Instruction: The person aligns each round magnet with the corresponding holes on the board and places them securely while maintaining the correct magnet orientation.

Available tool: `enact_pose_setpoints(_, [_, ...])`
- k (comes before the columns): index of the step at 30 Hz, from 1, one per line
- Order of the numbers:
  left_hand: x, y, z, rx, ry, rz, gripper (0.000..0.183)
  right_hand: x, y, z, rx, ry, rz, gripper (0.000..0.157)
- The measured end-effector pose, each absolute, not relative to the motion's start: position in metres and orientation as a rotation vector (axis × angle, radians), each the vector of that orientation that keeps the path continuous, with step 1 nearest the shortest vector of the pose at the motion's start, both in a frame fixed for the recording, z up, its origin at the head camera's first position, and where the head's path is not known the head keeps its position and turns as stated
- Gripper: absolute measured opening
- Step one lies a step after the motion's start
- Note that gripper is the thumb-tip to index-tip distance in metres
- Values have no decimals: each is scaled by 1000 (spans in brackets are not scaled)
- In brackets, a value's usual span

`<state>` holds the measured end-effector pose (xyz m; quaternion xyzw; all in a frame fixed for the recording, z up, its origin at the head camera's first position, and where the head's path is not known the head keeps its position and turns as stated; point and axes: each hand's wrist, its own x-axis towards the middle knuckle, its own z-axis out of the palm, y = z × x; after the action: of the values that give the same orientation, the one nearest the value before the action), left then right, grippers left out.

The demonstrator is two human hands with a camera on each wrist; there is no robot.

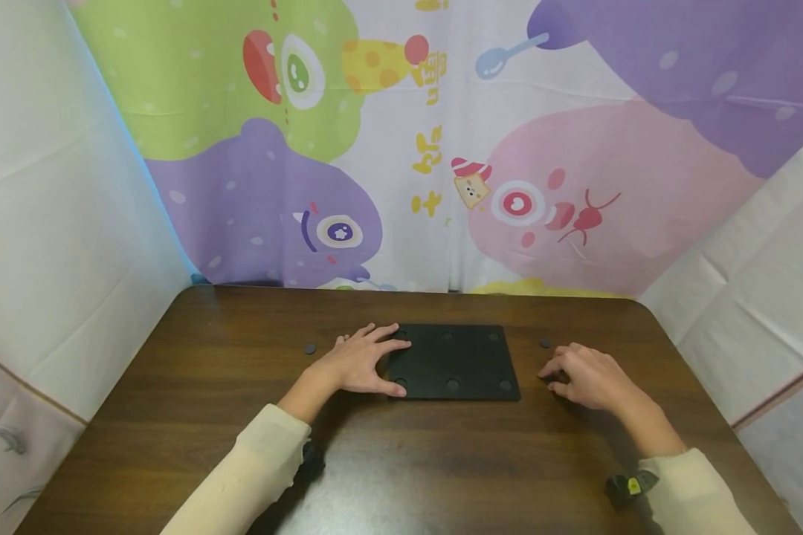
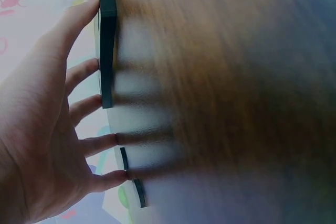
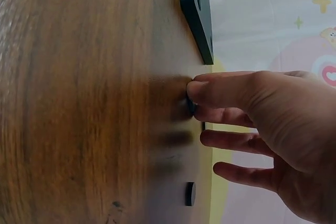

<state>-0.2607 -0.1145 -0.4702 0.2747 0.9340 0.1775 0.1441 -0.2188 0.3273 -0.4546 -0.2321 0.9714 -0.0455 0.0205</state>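
Right wrist view: our right hand (image 3: 294,124) pinches a dark disc (image 3: 190,104) at the tabletop (image 1: 442,453), just right of the black board (image 1: 458,362), whose long axis runs left-to-right; our left hand (image 1: 358,362), grip spread, touches its left end.

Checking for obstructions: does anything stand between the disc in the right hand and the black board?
Nothing visible; only tabletop lies between the disc pinched by the right hand and the black board. The left hand is at the board's left side.
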Motion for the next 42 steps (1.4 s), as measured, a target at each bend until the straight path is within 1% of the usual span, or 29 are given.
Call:
enact_pose_setpoints(5, [-260, -114, -469, 804, 2692, 515, 95, -218, 328, -454, -704, 3010, -136, 19])
enact_pose_setpoints(13, [-261, -113, -471, 784, 2703, 466, 92, -220, 326, -453, -666, 3030, -126, 9])
enact_pose_setpoints(19, [-260, -115, -470, 778, 2700, 468, 93, -223, 324, -452, -625, 3015, -117, 10])
enact_pose_setpoints(29, [-261, -112, -470, 780, 2710, 450, 92, -222, 322, -452, -596, 3011, -136, 17])
enact_pose_setpoints(42, [-261, -113, -471, 788, 2697, 492, 93, -224, 323, -450, -633, 3022, -138, 15])
